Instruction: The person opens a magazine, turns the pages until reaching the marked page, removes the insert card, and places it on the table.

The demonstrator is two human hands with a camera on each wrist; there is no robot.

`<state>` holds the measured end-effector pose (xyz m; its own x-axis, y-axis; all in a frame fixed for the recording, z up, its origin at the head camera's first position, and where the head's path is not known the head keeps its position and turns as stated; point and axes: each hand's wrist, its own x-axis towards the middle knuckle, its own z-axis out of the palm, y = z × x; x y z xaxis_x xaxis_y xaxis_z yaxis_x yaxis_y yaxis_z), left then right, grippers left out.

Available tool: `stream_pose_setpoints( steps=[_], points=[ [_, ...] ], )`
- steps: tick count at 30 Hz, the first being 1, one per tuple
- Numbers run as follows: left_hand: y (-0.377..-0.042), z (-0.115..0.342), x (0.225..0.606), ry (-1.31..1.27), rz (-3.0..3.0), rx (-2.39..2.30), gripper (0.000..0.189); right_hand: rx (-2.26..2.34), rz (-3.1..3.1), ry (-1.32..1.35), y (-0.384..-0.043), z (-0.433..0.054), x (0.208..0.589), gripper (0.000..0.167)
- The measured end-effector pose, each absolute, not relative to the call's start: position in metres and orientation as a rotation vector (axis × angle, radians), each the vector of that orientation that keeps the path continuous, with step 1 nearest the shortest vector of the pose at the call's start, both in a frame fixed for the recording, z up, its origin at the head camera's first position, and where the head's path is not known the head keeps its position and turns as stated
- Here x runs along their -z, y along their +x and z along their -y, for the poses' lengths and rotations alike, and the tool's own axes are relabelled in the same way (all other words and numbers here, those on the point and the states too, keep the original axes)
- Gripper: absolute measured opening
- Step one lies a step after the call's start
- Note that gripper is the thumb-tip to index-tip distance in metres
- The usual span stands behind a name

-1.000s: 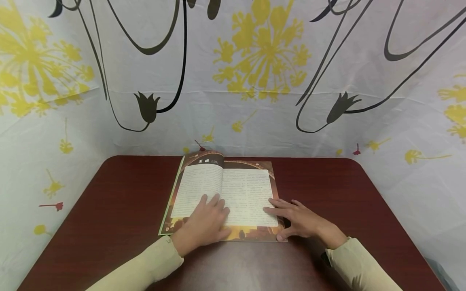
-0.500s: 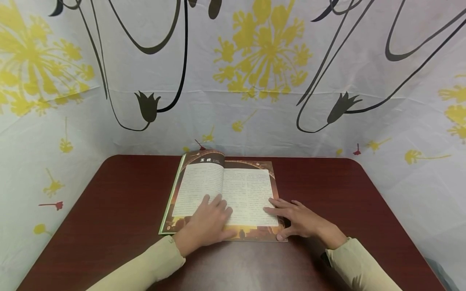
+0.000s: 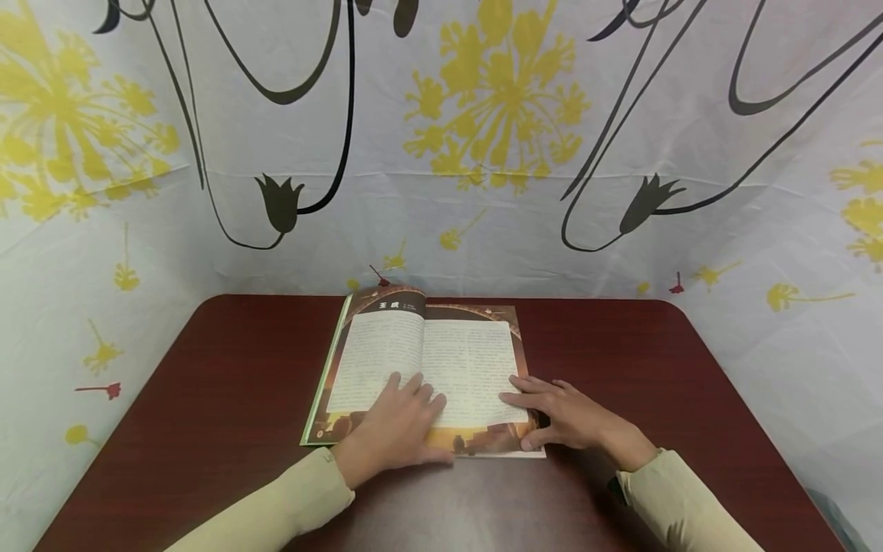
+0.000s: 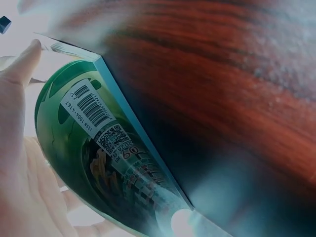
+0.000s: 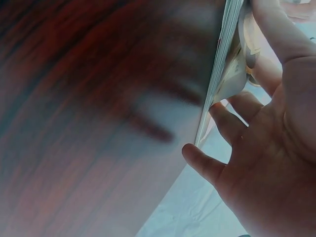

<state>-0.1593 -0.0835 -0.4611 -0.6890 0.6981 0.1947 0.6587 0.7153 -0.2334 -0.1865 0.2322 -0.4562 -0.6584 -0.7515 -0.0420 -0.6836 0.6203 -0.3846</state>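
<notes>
An open magazine [image 3: 472, 360] lies on the dark red table, with printed text on both pages. My left hand [image 3: 396, 425] rests across the lower middle by the spine, fingers spread and thumb at the bottom edge. In the left wrist view the green cover [image 4: 79, 138], marked with a barcode, curves beside that hand. My right hand [image 3: 576, 418] touches the right page's outer margin with extended fingers. Its thumb lies at the lower right corner, where a white strip of page shows below. In the right wrist view a page [image 5: 234, 79] bulges above the stacked page edges.
The wood-grain table [image 3: 241, 368] extends on both sides of the magazine. A white cloth [image 3: 441, 215] printed with yellow and dark flowers hangs behind the table and along its sides.
My left hand has slid slightly right and toward me. My right thumb has moved slightly up with the page corner, baring a white strip below; the other right fingers have hardly moved.
</notes>
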Motion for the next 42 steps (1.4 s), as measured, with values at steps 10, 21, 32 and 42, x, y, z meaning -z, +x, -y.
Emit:
stream_pose_setpoints(
  steps=[10, 21, 32, 42],
  points=[
    [-0.159, 0.083, 0.460, -1.063, 2.693, -0.271, 0.078, 0.548, -2.643, -1.131, -0.184, -0.228, 0.453, 0.069],
    [-0.158, 0.083, 0.454, -1.053, 2.704, -0.247, 0.070, 0.514, -2.624, -1.044, -0.183, -0.231, 0.452, 0.072],
    [-0.158, 0.086, 0.454, -1.048, 2.647, -0.193, 0.060, 0.616, -2.645, -0.884, -0.185, -0.238, 0.434, 0.072],
    [-0.161, 0.087, 0.455, -1.007, 2.584, -0.163, 0.082, 0.645, -2.775, -0.712, -0.188, -0.244, 0.436, 0.071]
  ],
)
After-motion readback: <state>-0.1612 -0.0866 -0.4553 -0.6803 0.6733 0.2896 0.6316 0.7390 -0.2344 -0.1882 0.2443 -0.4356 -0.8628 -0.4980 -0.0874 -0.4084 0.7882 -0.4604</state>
